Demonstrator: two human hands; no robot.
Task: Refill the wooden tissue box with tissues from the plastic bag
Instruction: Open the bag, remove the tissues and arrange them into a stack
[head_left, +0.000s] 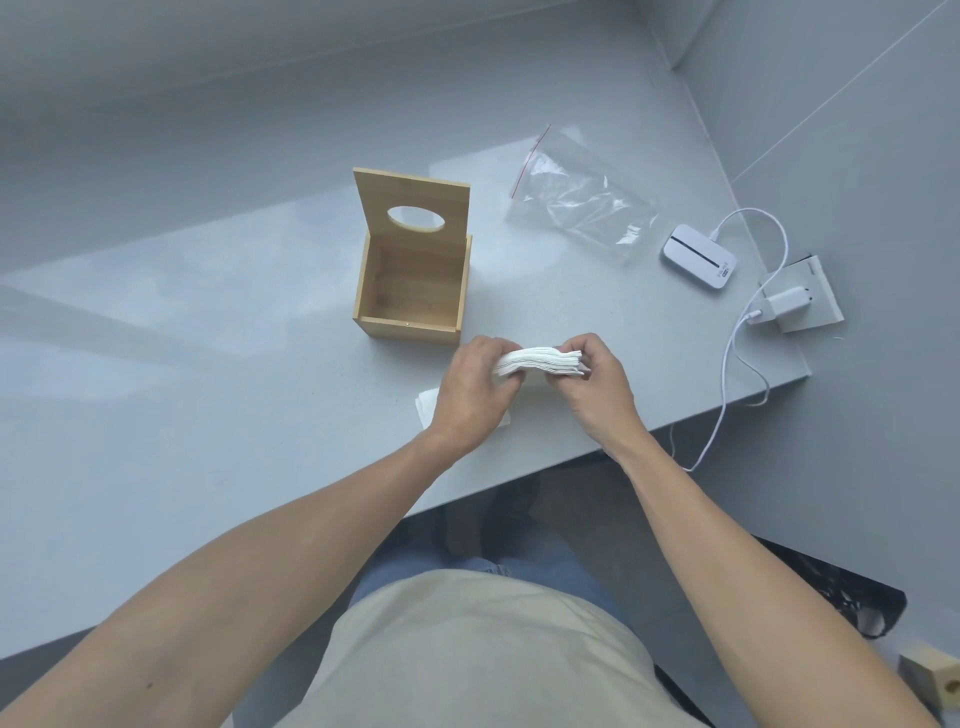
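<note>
A wooden tissue box (410, 283) stands open on the grey table (208, 364), its lid with an oval hole tilted up at the back; the inside looks bare. A stack of white tissues (537, 361) is held just in front of the box, above the table. My left hand (475, 389) grips its left end and my right hand (595, 382) grips its right end. A clear plastic zip bag (579, 200) lies flat to the right of the box. Part of a white sheet (427, 410) lies on the table under my left hand.
A white pocket device (698, 257) with a cable lies right of the bag. A charger (784, 304) is plugged into a socket plate at the table's right edge. The table's front edge runs diagonally close below my hands. A small wooden block (932, 680) sits at lower right.
</note>
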